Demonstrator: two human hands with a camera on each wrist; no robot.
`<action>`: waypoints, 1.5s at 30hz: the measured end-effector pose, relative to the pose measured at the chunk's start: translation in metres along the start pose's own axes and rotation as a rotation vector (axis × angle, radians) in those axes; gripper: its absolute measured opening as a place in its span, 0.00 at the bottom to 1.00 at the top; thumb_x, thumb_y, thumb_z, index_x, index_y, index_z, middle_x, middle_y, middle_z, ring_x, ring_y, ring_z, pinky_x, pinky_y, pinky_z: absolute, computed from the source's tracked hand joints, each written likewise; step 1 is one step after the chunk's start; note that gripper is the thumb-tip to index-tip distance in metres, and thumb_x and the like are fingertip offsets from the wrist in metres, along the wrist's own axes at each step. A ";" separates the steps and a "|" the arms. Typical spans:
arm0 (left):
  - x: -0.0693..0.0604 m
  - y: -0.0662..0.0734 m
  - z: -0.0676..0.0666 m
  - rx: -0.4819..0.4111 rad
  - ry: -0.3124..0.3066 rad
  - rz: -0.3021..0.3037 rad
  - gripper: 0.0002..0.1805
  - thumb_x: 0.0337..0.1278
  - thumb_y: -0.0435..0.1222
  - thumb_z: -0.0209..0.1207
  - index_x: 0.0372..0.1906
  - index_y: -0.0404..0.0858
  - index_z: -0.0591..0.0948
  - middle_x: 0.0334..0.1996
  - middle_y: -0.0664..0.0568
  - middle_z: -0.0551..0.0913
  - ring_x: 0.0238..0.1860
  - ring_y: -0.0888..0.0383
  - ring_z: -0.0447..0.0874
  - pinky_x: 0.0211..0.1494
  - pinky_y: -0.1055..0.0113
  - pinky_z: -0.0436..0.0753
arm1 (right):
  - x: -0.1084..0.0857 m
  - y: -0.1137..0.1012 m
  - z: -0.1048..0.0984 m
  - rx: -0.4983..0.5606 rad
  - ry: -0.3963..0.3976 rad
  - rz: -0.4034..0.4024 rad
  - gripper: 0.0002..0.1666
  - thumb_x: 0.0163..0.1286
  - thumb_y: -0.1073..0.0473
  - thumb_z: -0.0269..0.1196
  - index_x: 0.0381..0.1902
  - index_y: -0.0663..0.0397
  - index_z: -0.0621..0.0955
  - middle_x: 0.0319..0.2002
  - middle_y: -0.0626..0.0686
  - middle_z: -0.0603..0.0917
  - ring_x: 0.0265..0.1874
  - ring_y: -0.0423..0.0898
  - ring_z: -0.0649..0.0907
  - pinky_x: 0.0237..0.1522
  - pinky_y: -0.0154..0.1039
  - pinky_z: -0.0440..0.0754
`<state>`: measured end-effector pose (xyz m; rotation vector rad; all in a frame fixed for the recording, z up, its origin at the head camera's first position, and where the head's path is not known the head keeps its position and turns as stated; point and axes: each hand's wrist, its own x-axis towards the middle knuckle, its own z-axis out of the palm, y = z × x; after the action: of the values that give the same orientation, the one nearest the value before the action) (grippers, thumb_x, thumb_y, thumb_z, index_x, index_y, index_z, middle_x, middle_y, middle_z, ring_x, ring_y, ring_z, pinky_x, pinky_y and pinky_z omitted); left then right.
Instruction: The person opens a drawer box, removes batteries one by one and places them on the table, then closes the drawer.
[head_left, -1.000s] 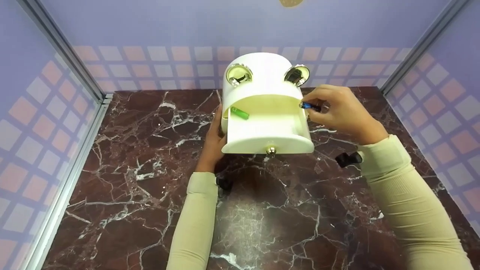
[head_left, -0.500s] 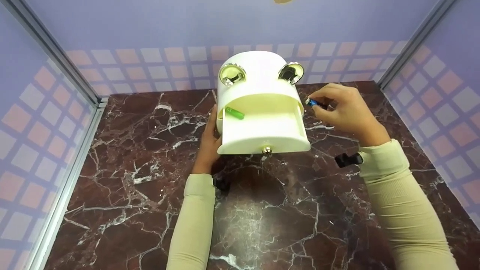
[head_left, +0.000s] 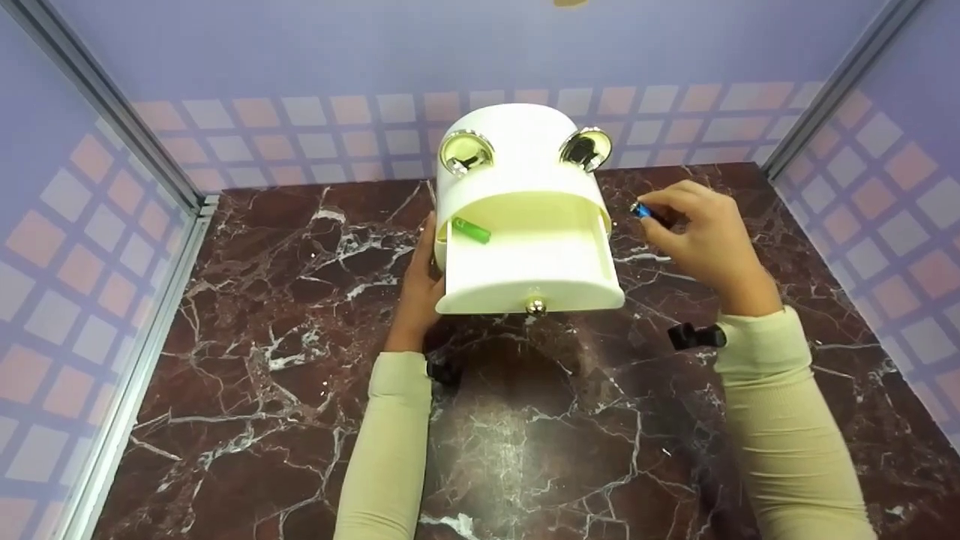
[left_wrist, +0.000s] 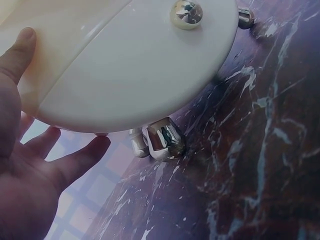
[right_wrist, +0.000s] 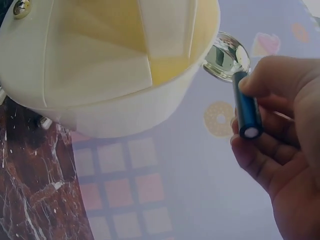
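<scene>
Right grip (head_left: 703, 238) has drawn away from the drawer (head_left: 487, 295), pinching the blue battery (head_left: 643, 211), long axis toward the white case (head_left: 525, 146); left of that grip, inside the drawer, lies the green battery (head_left: 472, 230), nearer the spread left grip (head_left: 418, 296).

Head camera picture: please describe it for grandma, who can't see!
A right hand pinches a small blue cylinder beside a rounded white box with its white drawer pulled open. A small green cylinder lies in the drawer; a left hand touches the box's side. Below is a dark red, marbled table.
</scene>
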<state>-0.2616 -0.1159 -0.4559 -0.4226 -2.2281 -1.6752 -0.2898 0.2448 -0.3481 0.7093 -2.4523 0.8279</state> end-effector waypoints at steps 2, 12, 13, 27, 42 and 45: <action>-0.001 0.000 -0.001 0.005 0.004 -0.006 0.43 0.64 0.37 0.59 0.76 0.35 0.49 0.77 0.39 0.51 0.77 0.46 0.49 0.79 0.54 0.54 | -0.003 0.000 0.003 -0.020 0.015 0.011 0.12 0.61 0.63 0.65 0.43 0.58 0.87 0.36 0.53 0.85 0.29 0.38 0.77 0.31 0.21 0.74; -0.003 0.001 -0.001 0.022 0.007 -0.010 0.42 0.64 0.38 0.59 0.76 0.35 0.50 0.77 0.41 0.51 0.77 0.46 0.49 0.78 0.51 0.55 | -0.014 0.009 0.022 -0.019 0.062 0.070 0.12 0.62 0.64 0.66 0.44 0.58 0.87 0.36 0.54 0.85 0.29 0.40 0.79 0.31 0.17 0.73; -0.004 0.000 0.000 0.016 0.006 -0.010 0.43 0.64 0.38 0.59 0.76 0.36 0.50 0.77 0.42 0.52 0.77 0.47 0.49 0.78 0.51 0.55 | -0.015 0.010 0.024 -0.017 0.066 0.074 0.12 0.62 0.63 0.66 0.44 0.58 0.87 0.36 0.54 0.84 0.30 0.40 0.79 0.31 0.16 0.73; -0.003 0.001 0.001 0.032 -0.018 -0.045 0.50 0.59 0.60 0.53 0.77 0.37 0.50 0.77 0.42 0.51 0.77 0.46 0.50 0.76 0.47 0.60 | -0.023 0.028 0.044 0.036 0.200 0.131 0.12 0.64 0.62 0.65 0.44 0.58 0.87 0.37 0.56 0.85 0.31 0.38 0.80 0.33 0.16 0.75; -0.003 0.000 0.000 0.024 -0.016 -0.047 0.48 0.62 0.55 0.56 0.77 0.37 0.49 0.77 0.40 0.51 0.77 0.47 0.50 0.77 0.51 0.58 | -0.035 0.049 0.056 0.080 0.237 0.191 0.12 0.62 0.63 0.68 0.44 0.60 0.87 0.37 0.57 0.86 0.32 0.29 0.78 0.35 0.15 0.76; -0.002 0.000 -0.001 0.009 -0.019 -0.043 0.44 0.65 0.44 0.58 0.77 0.37 0.48 0.77 0.42 0.50 0.77 0.48 0.49 0.77 0.53 0.59 | -0.034 0.050 0.058 0.085 0.226 0.196 0.12 0.62 0.63 0.67 0.44 0.60 0.87 0.37 0.57 0.86 0.32 0.34 0.80 0.35 0.14 0.76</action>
<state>-0.2599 -0.1167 -0.4570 -0.3926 -2.2722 -1.6891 -0.3080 0.2518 -0.4298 0.3831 -2.3176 1.0322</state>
